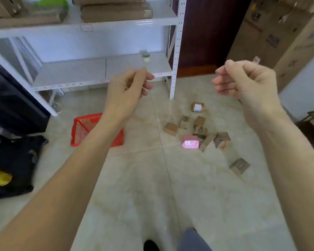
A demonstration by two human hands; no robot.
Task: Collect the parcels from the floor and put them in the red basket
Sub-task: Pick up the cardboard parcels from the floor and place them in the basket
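Nearest, the left hand and right hand are raised over the tiled floor, fingers loosely curled and holding nothing. Beyond, small brown parcels and a pink parcel lie scattered at right; the red basket sits left, by the white shelf

Red lattice-walled basket; brown cardboard parcels; one glossy pink parcel; white shelving; beige tiled floor; black bag at 9 o'clock.
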